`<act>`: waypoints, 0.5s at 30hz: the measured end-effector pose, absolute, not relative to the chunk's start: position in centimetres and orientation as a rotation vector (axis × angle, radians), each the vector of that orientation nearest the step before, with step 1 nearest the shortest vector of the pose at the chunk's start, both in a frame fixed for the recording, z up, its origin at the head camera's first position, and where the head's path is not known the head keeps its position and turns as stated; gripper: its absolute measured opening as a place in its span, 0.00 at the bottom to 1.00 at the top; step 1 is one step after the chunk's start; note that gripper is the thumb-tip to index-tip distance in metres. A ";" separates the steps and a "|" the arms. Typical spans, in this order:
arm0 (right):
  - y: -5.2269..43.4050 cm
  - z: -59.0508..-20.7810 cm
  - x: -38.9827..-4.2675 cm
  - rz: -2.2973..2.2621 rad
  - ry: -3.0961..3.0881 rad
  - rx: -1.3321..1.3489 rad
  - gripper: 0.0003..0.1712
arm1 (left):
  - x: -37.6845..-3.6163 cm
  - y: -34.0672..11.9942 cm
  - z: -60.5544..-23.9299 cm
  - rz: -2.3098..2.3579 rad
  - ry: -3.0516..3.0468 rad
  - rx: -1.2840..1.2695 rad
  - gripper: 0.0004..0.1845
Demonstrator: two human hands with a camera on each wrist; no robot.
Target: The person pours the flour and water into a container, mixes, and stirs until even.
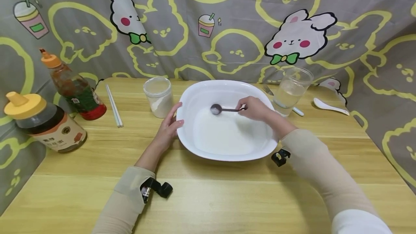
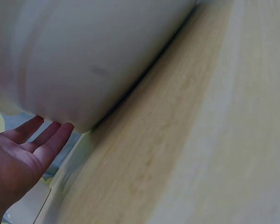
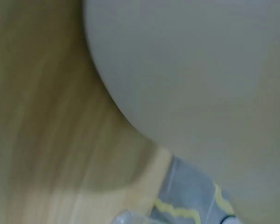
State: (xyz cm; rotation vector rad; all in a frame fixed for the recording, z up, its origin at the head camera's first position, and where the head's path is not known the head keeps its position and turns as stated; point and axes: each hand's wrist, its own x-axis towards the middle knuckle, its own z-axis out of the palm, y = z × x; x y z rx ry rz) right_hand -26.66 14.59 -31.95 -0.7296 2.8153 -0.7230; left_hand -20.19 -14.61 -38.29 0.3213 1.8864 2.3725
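A large white dish (image 1: 195,96) stands mid-table with a white layer on its bottom. My left hand (image 1: 169,127) rests with straight fingers against the dish's left rim; in the left wrist view the fingers (image 2: 35,140) touch the dish's outer wall (image 2: 98,56). My right hand (image 1: 255,108) is over the dish and pinches the handle of a small dark measuring spoon (image 1: 218,109), whose bowl holds white powder. The right wrist view shows only a blurred dish wall (image 3: 200,79) and the table (image 3: 42,116); the hand is out of frame there.
A clear jar of white powder (image 1: 158,96) stands left of the dish, with white chopsticks (image 1: 114,105), a red sauce bottle (image 1: 73,86) and a yellow-capped honey bottle (image 1: 43,122) further left. To the right are a glass of water (image 1: 291,87), a fork (image 1: 268,90) and a white spoon (image 1: 329,106).
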 end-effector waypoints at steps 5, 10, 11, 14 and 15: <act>12.4 -32.5 -25.6 -0.902 2.573 -0.763 0.08 | -20.1 -14.6 -38.3 2.380 1.889 0.326 0.32; 12.0 -32.0 -24.2 -0.966 2.348 -0.783 0.09 | -20.1 -14.6 -38.3 2.389 1.881 0.353 0.32; 12.2 -31.9 -24.0 -0.956 2.322 -0.801 0.08 | -20.1 -14.6 -38.3 2.387 1.881 0.353 0.32; 13.2 -31.6 -23.4 -0.901 2.256 -0.890 0.07 | -20.2 -14.5 -38.3 2.380 1.885 0.340 0.32; 13.6 -31.4 -23.3 -0.872 2.239 -0.925 0.07 | -20.2 -14.5 -38.3 2.376 1.887 0.337 0.32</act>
